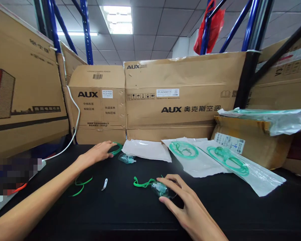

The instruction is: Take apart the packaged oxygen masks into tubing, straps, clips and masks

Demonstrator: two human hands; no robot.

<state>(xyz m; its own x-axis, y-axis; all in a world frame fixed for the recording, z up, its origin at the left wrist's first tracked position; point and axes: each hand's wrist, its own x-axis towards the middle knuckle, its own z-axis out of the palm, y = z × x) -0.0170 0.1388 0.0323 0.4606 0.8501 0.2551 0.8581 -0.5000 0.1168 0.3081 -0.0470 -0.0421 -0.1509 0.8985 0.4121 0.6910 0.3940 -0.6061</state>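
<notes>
My left hand [100, 150] reaches to the back of the black table, its fingers closed at the left side of a coil of green tubing [118, 149]. Just right of the coil lies a clear oxygen mask [127, 158] with a pale green connector. Nearer to me, my right hand [182, 195] has its thumb and fingers around another clear oxygen mask [160, 189], which rests on the table. A green elastic strap [142, 183] trails leftward from it. Under my left forearm, partly hidden, is a loose green strap [83, 184]. Beside that lies a small curved silvery piece [104, 184].
A white packet [146, 149] and two clear-fronted packages of green tubing, one left [184, 150] and one right [230, 162], lie at the back right. Behind stand large AUX cartons [175, 97]. Another package [266, 113] tops a small carton [253, 140]. A white cable [76, 124] hangs left.
</notes>
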